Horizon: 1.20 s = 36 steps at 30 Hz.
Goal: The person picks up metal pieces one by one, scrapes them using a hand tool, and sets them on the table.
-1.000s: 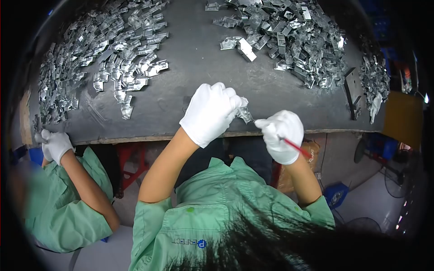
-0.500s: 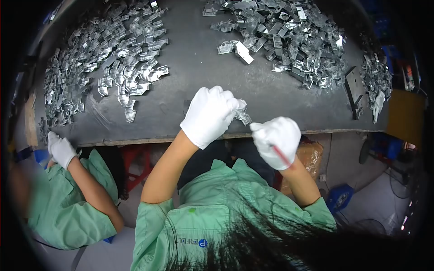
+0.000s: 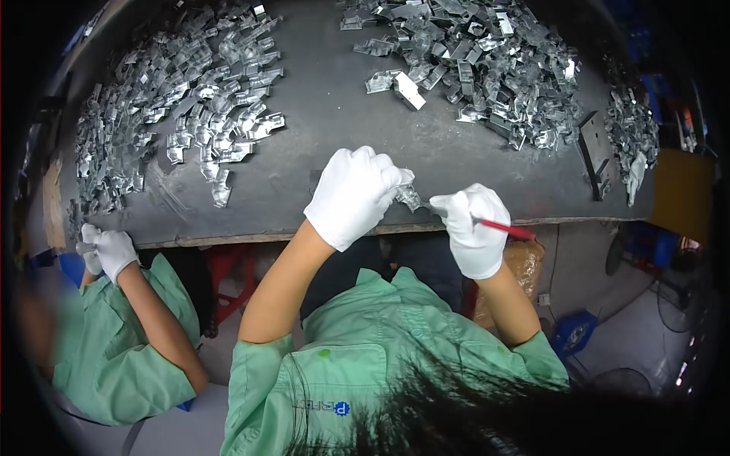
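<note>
My left hand (image 3: 353,196), in a white glove, is closed on a small shiny metal part (image 3: 409,197) near the table's front edge. Its thumb and fingertips pinch the part's upper end. Just to the right, my right hand (image 3: 475,228), also gloved, is closed around a thin tool with a red handle (image 3: 506,228). The handle sticks out to the right, and the tool's front end points left at the part. Whether the tip touches the part is too small to tell.
Heaps of metal parts lie on the dark table (image 3: 319,99): one at the left (image 3: 198,99), one at the right (image 3: 487,68), a smaller one at the far right (image 3: 631,137). A black bracket (image 3: 591,156) lies between those two. A co-worker's gloved hands (image 3: 110,249) are at the left edge.
My right hand has turned, and the red handle has swung from pointing down and right to nearly level. My left hand stays in place on the part. The co-worker's hands have shifted slightly.
</note>
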Each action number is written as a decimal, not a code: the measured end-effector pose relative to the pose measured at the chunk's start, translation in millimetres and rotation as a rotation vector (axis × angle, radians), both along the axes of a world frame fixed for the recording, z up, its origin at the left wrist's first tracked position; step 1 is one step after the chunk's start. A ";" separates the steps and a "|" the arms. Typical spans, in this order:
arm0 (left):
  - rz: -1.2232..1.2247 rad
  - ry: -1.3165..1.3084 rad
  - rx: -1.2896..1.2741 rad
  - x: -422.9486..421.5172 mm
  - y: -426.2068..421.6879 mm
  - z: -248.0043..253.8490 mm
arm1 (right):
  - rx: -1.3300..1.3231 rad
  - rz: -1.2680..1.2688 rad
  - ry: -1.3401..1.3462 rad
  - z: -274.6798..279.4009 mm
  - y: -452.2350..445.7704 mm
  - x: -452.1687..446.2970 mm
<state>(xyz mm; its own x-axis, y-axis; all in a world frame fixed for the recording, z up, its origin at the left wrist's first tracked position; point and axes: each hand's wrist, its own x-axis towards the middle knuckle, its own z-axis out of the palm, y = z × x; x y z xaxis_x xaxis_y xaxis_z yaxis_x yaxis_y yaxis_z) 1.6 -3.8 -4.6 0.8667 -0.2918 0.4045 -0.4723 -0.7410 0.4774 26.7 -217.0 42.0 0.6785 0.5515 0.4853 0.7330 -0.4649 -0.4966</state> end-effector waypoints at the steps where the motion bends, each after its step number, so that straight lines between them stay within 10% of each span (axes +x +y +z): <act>1: 0.002 0.007 0.008 0.0 0.0 0.1 | -0.156 0.041 -0.165 2.7 1.6 -0.1; 8: 0.000 0.043 0.004 -0.1 0.7 0.6 | -0.243 -0.021 -0.111 2.1 8.2 -2.2; 10: -0.001 0.050 0.005 -0.1 1.0 4.7 | 0.564 -0.464 1.147 1.7 13.3 -0.3; 15: 0.034 0.062 0.034 -0.5 -2.7 7.7 | 0.553 -0.429 1.261 6.9 14.0 0.4; 18: 0.033 0.042 0.037 1.3 -2.7 5.2 | 0.518 -0.429 1.251 -0.4 15.5 -2.1; 20: 0.029 0.037 0.020 1.3 -2.7 4.4 | -0.221 0.015 -0.085 0.3 16.2 -0.1; 22: 0.004 0.091 0.035 -0.7 -0.5 4.7 | -0.185 0.074 -0.269 2.9 29.4 -23.1; 26: -0.006 0.097 0.055 -0.3 1.1 2.8 | -0.370 0.094 -0.240 19.6 25.8 -19.1; 32: 0.011 0.082 0.048 0.8 -0.8 6.3 | 0.270 -0.155 0.477 -16.6 13.1 -0.1; 36: 0.021 0.073 0.117 -0.9 0.1 7.1 | -0.082 -0.055 -0.085 -10.8 21.8 -0.7</act>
